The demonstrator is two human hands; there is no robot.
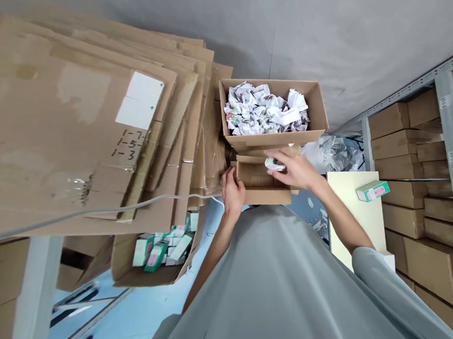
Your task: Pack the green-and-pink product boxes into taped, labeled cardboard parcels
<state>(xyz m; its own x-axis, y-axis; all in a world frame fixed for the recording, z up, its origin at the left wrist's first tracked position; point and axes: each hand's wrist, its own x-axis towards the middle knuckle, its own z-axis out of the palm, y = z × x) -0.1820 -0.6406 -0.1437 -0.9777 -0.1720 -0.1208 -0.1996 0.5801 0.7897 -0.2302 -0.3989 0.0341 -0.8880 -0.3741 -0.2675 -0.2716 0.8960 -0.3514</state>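
In front of me stands a small open cardboard box (265, 195), its inside bare where I can see it. My left hand (233, 191) rests at the box's left side, fingers curled against its edge. Over the right part of the opening, my right hand (295, 168) grips a crumpled wad of printed paper (274, 163) between thumb and fingers. Just behind is a larger carton (275, 139) filled with crumpled paper (264, 109).
Flattened cardboard sheets (70, 124) lean at left, a cable (166, 196) crossing them. Below sits a carton (120, 261) of small green-and-white boxes (155, 256). At right, a pale board (356, 217) carries another green-and-white box (372, 191), beside shelves of cartons (405, 202).
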